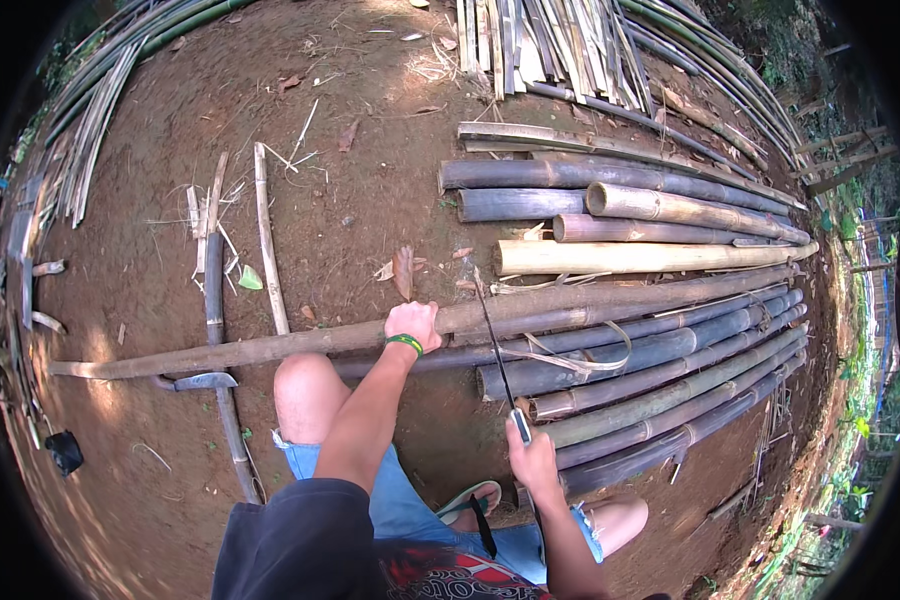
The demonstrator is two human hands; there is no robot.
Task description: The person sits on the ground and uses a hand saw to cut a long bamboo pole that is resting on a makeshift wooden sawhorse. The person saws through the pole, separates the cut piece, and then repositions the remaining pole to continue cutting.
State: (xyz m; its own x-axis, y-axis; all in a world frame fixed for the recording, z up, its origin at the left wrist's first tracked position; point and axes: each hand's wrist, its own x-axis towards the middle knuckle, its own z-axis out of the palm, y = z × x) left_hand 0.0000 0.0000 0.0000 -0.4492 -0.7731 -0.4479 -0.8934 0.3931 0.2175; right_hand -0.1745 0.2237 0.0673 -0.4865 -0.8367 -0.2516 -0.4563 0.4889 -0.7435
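Note:
A long brown bamboo pole (pixel 240 351) lies across the ground in front of me, with its right part over a row of other bamboo poles. My left hand (pixel 412 325) grips it from above, fingers wrapped round it. In my right hand (pixel 533 460), closed round a black and light-coloured handle, is a hand saw (pixel 499 352) with a narrow dark blade. The blade is seen almost edge-on and crosses the pole just right of my left hand. Whether its teeth are inside a cut cannot be made out.
Thick bamboo poles (pixel 650 258) lie in rows to the right. Split strips (pixel 560 50) are piled at the far side. A curved blade tool (pixel 202 381) lies by a dark pole (pixel 232 430) at left. My bent left knee (pixel 308 388) is close below the pole.

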